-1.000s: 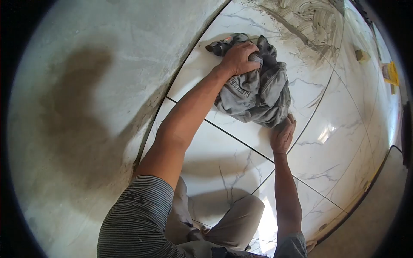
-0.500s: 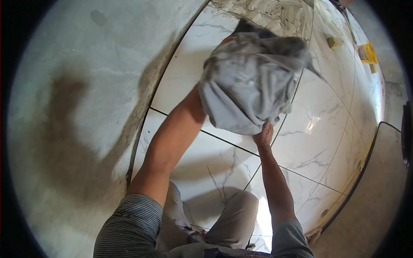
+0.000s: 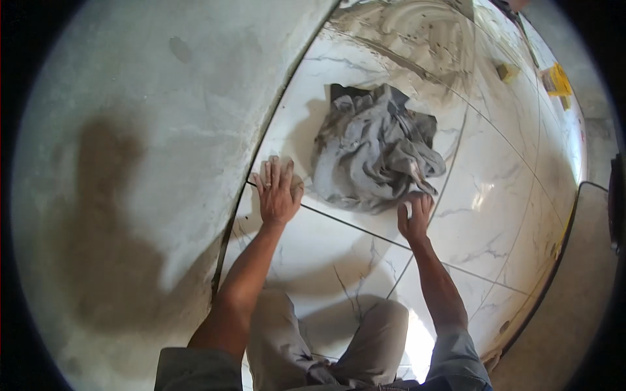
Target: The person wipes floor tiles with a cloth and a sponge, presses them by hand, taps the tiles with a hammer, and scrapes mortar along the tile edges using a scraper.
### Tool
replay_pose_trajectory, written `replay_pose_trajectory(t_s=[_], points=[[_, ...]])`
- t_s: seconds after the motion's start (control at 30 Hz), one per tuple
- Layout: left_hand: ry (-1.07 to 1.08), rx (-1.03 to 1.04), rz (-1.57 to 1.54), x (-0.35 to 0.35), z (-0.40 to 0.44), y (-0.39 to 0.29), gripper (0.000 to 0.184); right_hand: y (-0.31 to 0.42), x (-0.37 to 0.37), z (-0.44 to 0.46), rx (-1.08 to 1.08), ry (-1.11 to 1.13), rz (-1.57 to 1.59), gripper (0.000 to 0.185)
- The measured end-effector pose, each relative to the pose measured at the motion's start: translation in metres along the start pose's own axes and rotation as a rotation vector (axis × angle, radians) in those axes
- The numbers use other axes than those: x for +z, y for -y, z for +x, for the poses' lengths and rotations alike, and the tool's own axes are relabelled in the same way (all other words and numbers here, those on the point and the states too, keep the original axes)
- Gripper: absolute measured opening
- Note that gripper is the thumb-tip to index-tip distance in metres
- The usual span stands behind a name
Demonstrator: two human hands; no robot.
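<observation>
Clock spots are from the middle of the view, ok? The grey garment (image 3: 375, 153) is a crumpled heap on the marble-look tiles (image 3: 326, 244), a bit off centre toward 2 o'clock. It's so bunched up that I can't make out sleeves or a neckline, and the tile under it is hidden.

Left hand (image 3: 278, 197) is at 9 o'clock, open with fingers spread, back up over the tile joint, near the garment but not on it. The palm's hidden. Right hand (image 3: 416, 217) is at 3 o'clock, fingers curled at the garment's 5 o'clock edge. Can't tell if it's actually pinching any fabric, fingertips are too hard to see.

Greyish smeared mortar (image 3: 424, 36) is up at 1 o'clock, cut off by the top of the view. Out at 2 o'clock there's a small yellowish block (image 3: 506, 72), then a yellow packet (image 3: 556, 79), label too small to read. The dark object (image 3: 615, 203) at 3 o'clock is mostly lost in the lens edge, no clue what it is.
</observation>
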State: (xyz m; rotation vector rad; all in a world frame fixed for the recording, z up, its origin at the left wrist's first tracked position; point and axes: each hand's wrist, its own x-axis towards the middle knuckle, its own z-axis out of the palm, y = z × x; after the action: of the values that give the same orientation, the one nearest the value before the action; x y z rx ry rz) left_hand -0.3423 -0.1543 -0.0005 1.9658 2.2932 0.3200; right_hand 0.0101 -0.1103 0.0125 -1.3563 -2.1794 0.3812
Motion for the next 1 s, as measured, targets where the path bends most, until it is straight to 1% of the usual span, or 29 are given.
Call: replay_pose_trajectory(t_s=[0.03, 0.1, 0.17, 0.23, 0.27, 0.33, 0.37, 0.4, 0.47, 0.5, 0.53, 0.6, 0.63, 0.7, 0.73, 0.8, 0.83, 0.9, 0.93, 1.0], points=[[-0.023, 0.006, -0.011, 0.003, 0.000, 0.002, 0.067, 0.019, -0.010, 0.014, -0.085, 0.018, 0.017, 0.033], [-0.003, 0.009, -0.028, 0.001, 0.001, 0.003, 0.066, 0.053, -0.024, 0.063, -0.332, 0.115, -0.078, 0.040], [-0.012, 0.032, -0.047, -0.002, 0.000, 0.001, 0.063, 0.069, -0.022, 0.118, -0.477, 0.387, -0.216, 0.069], [0.010, 0.022, -0.033, 0.000, 0.000, 0.000, 0.062, 0.059, 0.005, 0.161, -0.741, 0.490, -0.171, 0.077], [0.031, 0.004, -0.016, 0.001, 0.001, 0.000, 0.061, 0.053, 0.021, 0.180, -0.735, 0.488, -0.172, 0.077], [0.082, 0.016, 0.008, -0.002, 0.001, 0.000, 0.060, 0.046, 0.051, 0.204, -0.967, 0.704, -0.290, 0.077], [0.115, 0.006, 0.023, -0.002, 0.001, -0.001, 0.061, 0.047, 0.062, 0.212, -0.989, 0.645, -0.310, 0.073], [0.148, -0.007, 0.035, -0.002, 0.002, 0.000, 0.061, 0.051, 0.072, 0.222, -0.981, 0.645, -0.314, 0.073], [0.175, 0.003, 0.025, -0.001, 0.002, 0.001, 0.062, 0.061, 0.093, 0.238, -0.777, 0.502, -0.402, 0.069], [0.197, 0.000, 0.009, -0.003, 0.002, 0.000, 0.063, 0.068, 0.096, 0.252, -0.691, 0.461, -0.481, 0.062], [0.213, 0.001, -0.003, -0.005, 0.004, 0.000, 0.064, 0.070, 0.104, 0.268, -0.684, 0.461, -0.483, 0.062], [0.209, 0.005, -0.014, -0.006, 0.003, 0.000, 0.064, 0.073, 0.122, 0.302, -0.363, 0.369, -0.561, 0.064], [0.203, 0.005, -0.026, -0.006, 0.003, 0.000, 0.064, 0.074, 0.129, 0.321, -0.356, 0.367, -0.562, 0.064], [0.184, 0.015, -0.023, -0.007, 0.004, 0.001, 0.064, 0.080, 0.136, 0.358, -0.044, 0.385, -0.536, 0.062], [0.163, 0.022, -0.024, -0.007, 0.003, 0.000, 0.063, 0.081, 0.145, 0.371, -0.025, 0.388, -0.544, 0.062], [0.159, 0.054, -0.037, -0.008, 0.003, -0.001, 0.062, 0.073, 0.157, 0.389, -0.028, 0.320, -0.694, 0.060], [0.147, 0.043, -0.021, -0.007, 0.004, -0.001, 0.060, 0.066, 0.159, 0.393, -0.006, 0.321, -0.711, 0.060], [0.141, 0.027, 0.011, -0.007, 0.003, -0.001, 0.057, 0.053, 0.163, 0.400, -0.110, 0.050, -0.758, 0.053], [0.142, 0.037, 0.005, -0.006, 0.005, -0.001, 0.057, 0.045, 0.164, 0.407, -0.102, 0.049, -0.767, 0.053], [0.152, 0.048, 0.003, -0.006, 0.004, 0.000, 0.059, 0.029, 0.158, 0.412, -0.048, 0.066, -0.659, 0.046]])
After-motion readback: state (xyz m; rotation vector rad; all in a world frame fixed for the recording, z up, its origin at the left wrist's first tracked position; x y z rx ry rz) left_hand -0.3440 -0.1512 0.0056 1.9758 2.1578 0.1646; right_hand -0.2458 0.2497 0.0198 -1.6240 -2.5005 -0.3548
